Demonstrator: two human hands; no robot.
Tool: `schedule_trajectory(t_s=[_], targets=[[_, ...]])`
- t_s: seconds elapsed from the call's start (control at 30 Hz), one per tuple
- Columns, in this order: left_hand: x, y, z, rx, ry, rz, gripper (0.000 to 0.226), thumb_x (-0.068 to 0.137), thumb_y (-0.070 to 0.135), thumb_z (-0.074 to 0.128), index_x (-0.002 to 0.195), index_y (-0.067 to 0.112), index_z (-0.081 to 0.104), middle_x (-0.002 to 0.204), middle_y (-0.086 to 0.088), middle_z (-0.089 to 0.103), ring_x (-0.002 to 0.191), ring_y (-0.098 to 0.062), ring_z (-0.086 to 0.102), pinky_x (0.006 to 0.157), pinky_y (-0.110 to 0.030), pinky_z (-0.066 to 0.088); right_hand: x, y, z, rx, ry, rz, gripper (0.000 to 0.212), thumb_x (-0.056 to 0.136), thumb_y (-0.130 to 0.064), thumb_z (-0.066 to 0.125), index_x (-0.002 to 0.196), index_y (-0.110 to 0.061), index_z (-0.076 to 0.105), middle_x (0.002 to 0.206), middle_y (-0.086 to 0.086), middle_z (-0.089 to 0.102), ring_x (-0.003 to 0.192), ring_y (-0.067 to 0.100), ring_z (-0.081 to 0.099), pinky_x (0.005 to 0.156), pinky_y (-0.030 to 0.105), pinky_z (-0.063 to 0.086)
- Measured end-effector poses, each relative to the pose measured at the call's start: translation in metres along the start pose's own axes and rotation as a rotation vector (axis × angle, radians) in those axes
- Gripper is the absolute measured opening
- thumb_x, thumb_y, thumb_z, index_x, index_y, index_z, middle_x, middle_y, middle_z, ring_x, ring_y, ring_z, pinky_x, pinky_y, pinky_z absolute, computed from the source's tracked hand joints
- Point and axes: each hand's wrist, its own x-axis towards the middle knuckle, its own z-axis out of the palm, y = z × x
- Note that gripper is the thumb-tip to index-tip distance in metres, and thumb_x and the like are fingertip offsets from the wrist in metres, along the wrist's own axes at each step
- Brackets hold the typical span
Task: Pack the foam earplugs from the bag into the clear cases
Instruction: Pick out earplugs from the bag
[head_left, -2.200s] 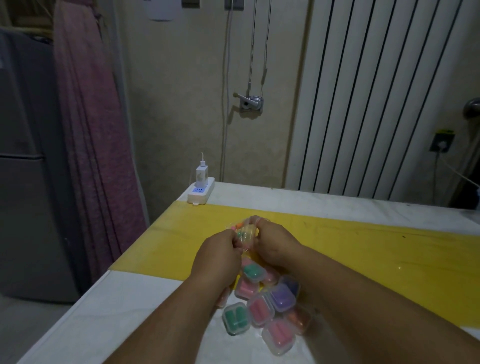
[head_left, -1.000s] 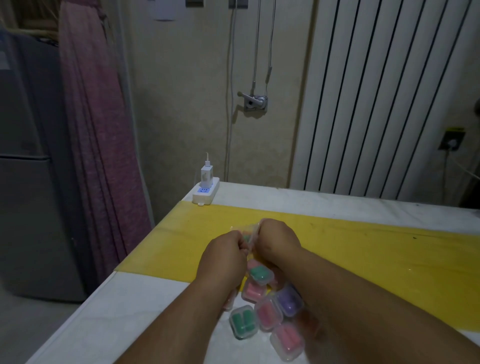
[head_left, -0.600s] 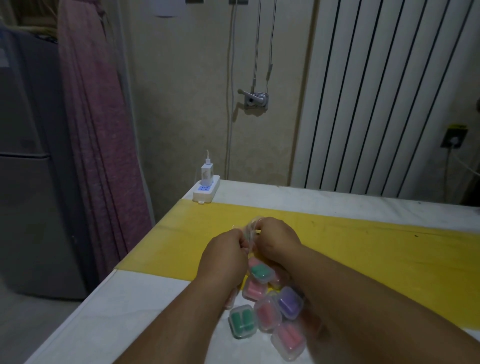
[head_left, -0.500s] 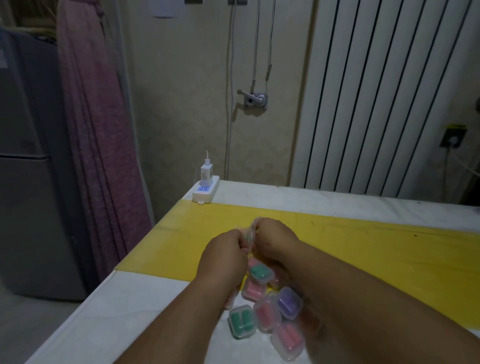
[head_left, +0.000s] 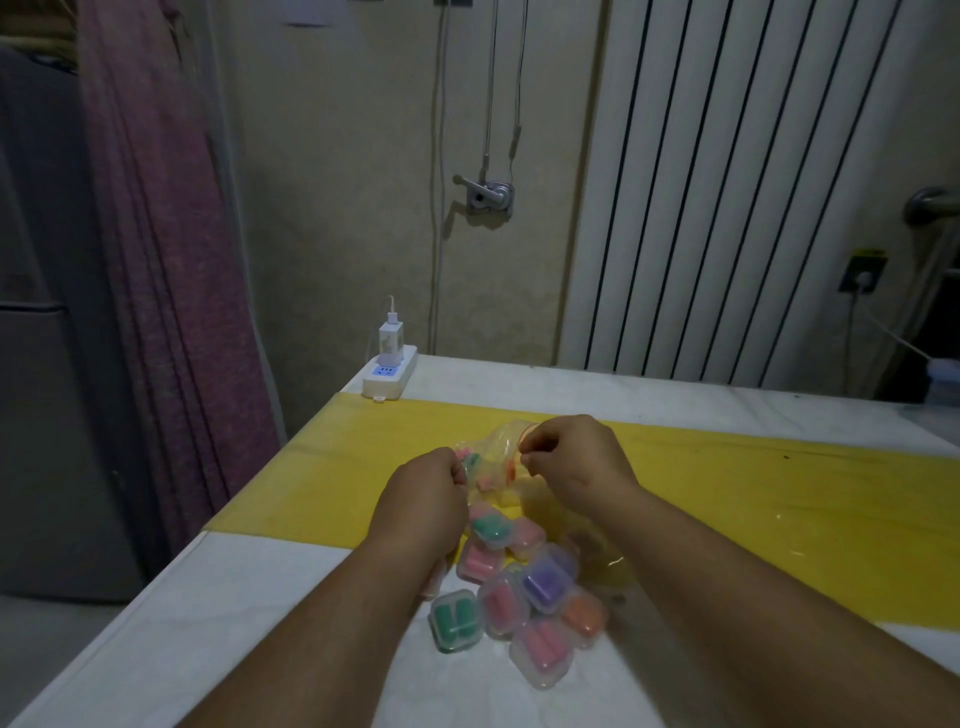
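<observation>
Gripping the small clear plastic bag (head_left: 496, 452) from both sides, the left hand (head_left: 423, 501) curls its fingers round the bag's left edge, while the right hand (head_left: 574, 462) pinches the top right edge between thumb and fingertips. Coloured foam earplugs (head_left: 470, 461) show through the plastic between the two hands. The bag sits over the yellow strip (head_left: 753, 483) that crosses the white table (head_left: 218, 613). Nearer the person, a cluster of small clear square cases (head_left: 524, 587) lies touching one another on the table, showing green, pink, purple and orange plugs inside. A white power strip (head_left: 389, 375) with a white charger (head_left: 390, 338) plugged in rests at the far left corner
</observation>
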Motion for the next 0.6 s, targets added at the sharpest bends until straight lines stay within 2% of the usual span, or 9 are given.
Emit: schedule_trajectory(t_s=[0.1,0.17,0.23,0.3,0.43,0.5,0.6], targets=[[-0.002,0.002,-0.001,0.014,0.000,0.010,0.009,0.089,0.013,0.053,0.086,0.018,0.059,0.090,-0.002,0.064,0.085,-0.023,0.056,0.071,-0.033,0.046,-0.007,0.007,0.001,-0.032,-0.051,0.019,0.010,0.086,-0.019,0.070,0.094,-0.022,0.075,0.094,-0.003,0.071,0.087,0.014,0.064,0.078,0.029,0.053],[-0.003,0.002,-0.001,0.017,0.008,0.016,0.009,0.089,0.013,0.054,0.086,0.018,0.060,0.090,-0.002,0.065,0.085,-0.023,0.057,0.071,-0.033,0.046,-0.007,0.007,0.002,-0.045,-0.028,0.032,0.012,0.087,-0.021,0.069,0.099,-0.021,0.073,0.099,-0.002,0.069,0.091,0.016,0.063,0.077,0.027,0.050],[-0.003,0.002,-0.001,0.020,0.013,0.017,0.009,0.089,0.013,0.053,0.086,0.018,0.060,0.090,-0.002,0.065,0.085,-0.023,0.056,0.072,-0.033,0.047,-0.006,0.005,0.003,-0.082,-0.028,0.017,0.011,0.087,-0.022,0.068,0.097,-0.022,0.073,0.099,-0.001,0.069,0.093,0.017,0.063,0.078,0.027,0.050],[-0.002,0.002,-0.001,0.027,0.011,0.019,0.008,0.089,0.013,0.054,0.087,0.017,0.060,0.089,-0.002,0.064,0.084,-0.022,0.056,0.071,-0.033,0.046,-0.005,0.001,0.005,-0.135,-0.090,-0.034,0.012,0.087,-0.018,0.065,0.093,-0.025,0.073,0.099,-0.002,0.071,0.094,0.019,0.064,0.082,0.028,0.052],[-0.002,0.002,-0.002,0.031,0.008,0.014,0.008,0.088,0.013,0.054,0.085,0.018,0.060,0.087,-0.001,0.064,0.083,-0.022,0.055,0.067,-0.031,0.042,-0.006,-0.004,0.010,-0.309,-0.257,-0.117,0.023,0.087,-0.014,0.060,0.099,-0.028,0.074,0.105,-0.004,0.070,0.096,0.018,0.063,0.084,0.028,0.051],[-0.003,0.003,-0.003,0.032,0.008,0.013,0.008,0.088,0.013,0.054,0.084,0.018,0.060,0.086,-0.001,0.064,0.082,-0.022,0.055,0.067,-0.031,0.043,-0.007,-0.004,0.010,-0.302,-0.235,-0.115,0.023,0.086,-0.012,0.058,0.093,-0.027,0.074,0.102,-0.002,0.070,0.093,0.019,0.063,0.083,0.030,0.053],[-0.004,0.003,-0.004,0.027,-0.002,0.010,0.008,0.088,0.013,0.053,0.085,0.017,0.060,0.087,-0.002,0.064,0.083,-0.023,0.056,0.069,-0.033,0.045,-0.007,-0.002,0.003,-0.188,-0.098,-0.038,0.014,0.088,-0.013,0.060,0.088,-0.025,0.069,0.099,0.003,0.069,0.092,0.023,0.062,0.083,0.032,0.053]])
